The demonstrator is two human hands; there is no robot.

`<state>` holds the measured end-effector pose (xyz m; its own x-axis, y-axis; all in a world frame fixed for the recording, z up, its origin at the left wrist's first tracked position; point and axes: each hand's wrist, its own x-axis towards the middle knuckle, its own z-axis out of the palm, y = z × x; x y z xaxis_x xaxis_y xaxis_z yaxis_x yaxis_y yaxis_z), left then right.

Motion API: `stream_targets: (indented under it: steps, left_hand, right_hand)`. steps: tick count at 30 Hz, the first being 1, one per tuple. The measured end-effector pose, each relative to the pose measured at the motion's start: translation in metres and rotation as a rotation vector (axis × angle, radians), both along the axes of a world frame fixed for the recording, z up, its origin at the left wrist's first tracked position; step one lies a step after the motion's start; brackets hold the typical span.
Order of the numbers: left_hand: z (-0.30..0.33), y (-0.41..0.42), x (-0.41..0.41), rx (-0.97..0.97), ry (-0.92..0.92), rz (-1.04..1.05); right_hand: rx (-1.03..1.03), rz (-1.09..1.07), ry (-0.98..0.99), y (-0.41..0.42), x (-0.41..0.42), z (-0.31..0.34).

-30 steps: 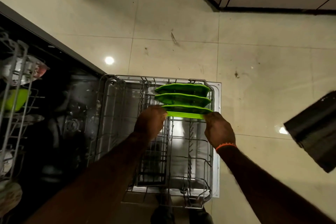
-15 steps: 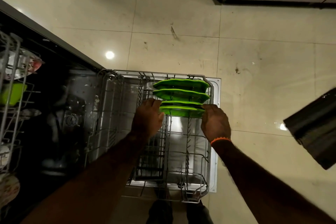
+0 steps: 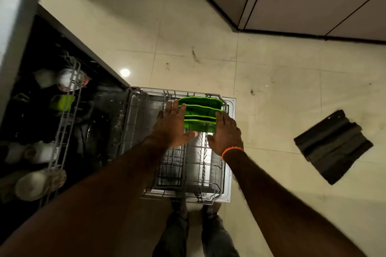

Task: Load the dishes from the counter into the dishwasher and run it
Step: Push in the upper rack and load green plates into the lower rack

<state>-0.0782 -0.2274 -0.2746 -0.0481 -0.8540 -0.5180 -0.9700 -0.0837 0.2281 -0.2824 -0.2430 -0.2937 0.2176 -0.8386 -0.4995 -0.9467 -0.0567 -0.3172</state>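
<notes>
the pulled-out lower rack (image 3: pixel 217 192) of the dishwasher (image 3: pixel 100 98) holds four green plates (image 3: pixel 198 108) standing on edge at its far end. the left hand (image 3: pixel 173 129) and right hand (image 3: pixel 226 133) hover beside them, fingers straight, gripping nothing. the upper rack (image 3: pixel 64 131) carries a green bowl (image 3: pixel 62 102) and pale cups.

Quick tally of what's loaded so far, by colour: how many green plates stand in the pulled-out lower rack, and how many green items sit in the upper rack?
Green plates in the lower rack: 4
Green items (one bowl) in the upper rack: 1
Total green: 5
</notes>
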Motion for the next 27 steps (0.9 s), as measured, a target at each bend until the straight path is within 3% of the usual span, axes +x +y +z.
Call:
stream_targets:
  steps: [15,27]
  left_hand:
    - [0.162,0.076,0.003,-0.099,0.034,-0.022]
    - [0.196,0.14,0.029,-0.051,0.004,-0.012]
  right_hand:
    - [-0.057,0.03,0.042,0.078,-0.003,0.175]
    - [-0.118,0.157,0.049,0.102,0.014,0.225]
